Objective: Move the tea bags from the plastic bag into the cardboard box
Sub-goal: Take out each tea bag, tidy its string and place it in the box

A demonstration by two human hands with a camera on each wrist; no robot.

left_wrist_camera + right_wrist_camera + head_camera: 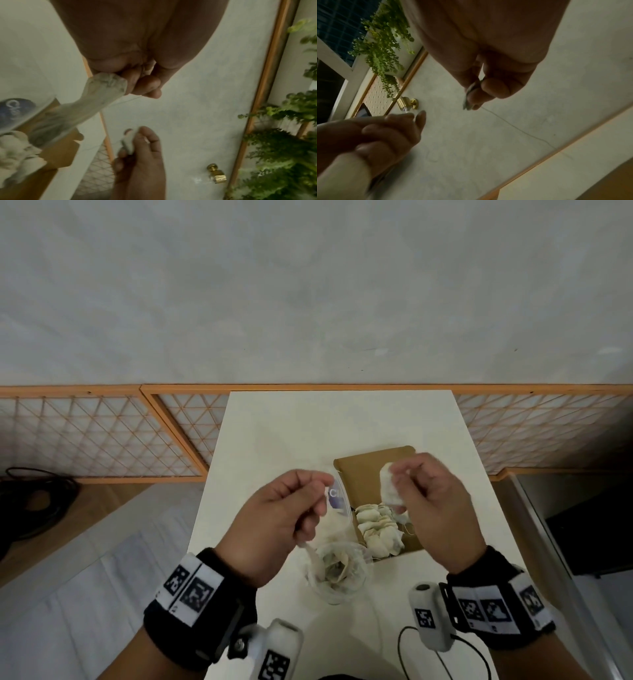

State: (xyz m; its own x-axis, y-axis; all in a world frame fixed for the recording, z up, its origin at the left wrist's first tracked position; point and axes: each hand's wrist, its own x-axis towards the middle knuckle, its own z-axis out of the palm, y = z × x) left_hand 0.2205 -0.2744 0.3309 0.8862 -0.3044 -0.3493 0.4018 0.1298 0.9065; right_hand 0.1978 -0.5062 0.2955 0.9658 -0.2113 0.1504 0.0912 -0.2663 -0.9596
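An open brown cardboard box (363, 470) lies on the white table (291, 426), with several pale tea bags (376, 529) heaped in its near half. My right hand (428, 498) hovers above the box and pinches one white tea bag (390, 487), which shows again as the tea bag (128, 142) in the left wrist view. My left hand (287, 515) grips the gathered rim of the clear plastic bag (337, 573), which hangs down to the table and holds a few more tea bags. The bag's twisted neck (99, 97) runs from the left hand's curled fingers.
An orange lattice screen (102, 436) runs behind the table below a grey wall. Black cables (34, 501) lie on the floor at left. A dark unit (589, 539) stands at right. A cable (445, 659) crosses the table's near edge.
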